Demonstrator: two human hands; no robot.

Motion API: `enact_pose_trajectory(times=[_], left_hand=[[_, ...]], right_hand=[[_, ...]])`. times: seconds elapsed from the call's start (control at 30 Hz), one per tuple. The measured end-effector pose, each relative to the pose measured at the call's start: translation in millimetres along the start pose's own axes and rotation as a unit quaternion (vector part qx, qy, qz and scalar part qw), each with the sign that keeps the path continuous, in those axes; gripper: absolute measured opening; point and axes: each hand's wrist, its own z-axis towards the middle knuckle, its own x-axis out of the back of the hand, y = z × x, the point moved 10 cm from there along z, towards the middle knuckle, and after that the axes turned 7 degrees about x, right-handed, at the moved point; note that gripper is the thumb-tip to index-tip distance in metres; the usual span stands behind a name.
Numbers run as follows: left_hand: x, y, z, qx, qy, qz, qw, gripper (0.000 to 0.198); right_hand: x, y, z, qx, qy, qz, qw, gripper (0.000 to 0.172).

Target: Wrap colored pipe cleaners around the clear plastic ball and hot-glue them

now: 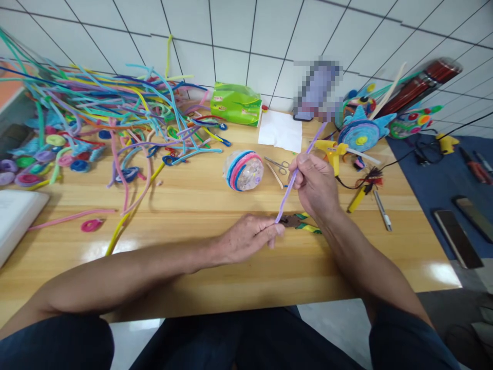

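Note:
A purple pipe cleaner (287, 194) runs slantwise between my two hands. My left hand (252, 237) pinches its lower end, and my right hand (316, 185) grips it farther up, with the rest sticking out past the fingers. Just right of my left fingertips lie pliers (293, 221) with green and yellow handles, partly hidden by the hand. Behind my hands sits a clear ball (252, 173) wrapped with blue, white and pink bands. Small scissors (280, 165) lie beside the ball, near my right hand.
Many coloured pipe cleaners (127, 97) pile up at the back left. A green packet (236, 104), a white tissue (280, 132) and a yellow glue gun (333, 150) are at the back. Decorated discs (362, 137), a pen (382, 210) and phones (456, 237) lie right. A white box (19, 218) stands left.

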Motion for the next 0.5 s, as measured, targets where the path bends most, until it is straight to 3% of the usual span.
enact_pose_trajectory(times=[0.2,0.5], left_hand=[[-5.7,6,-4,-0.017,-0.023,0.052,0.998,0.062],[-26.0,-3,-6,-0.004,-0.094,0.074,0.993,0.05]], right_hand=[[3,-1,5,-0.005,0.003,0.009,1.0,0.065],[51,-19,35,0.053,0.07,-0.038,0.995,0.059]])
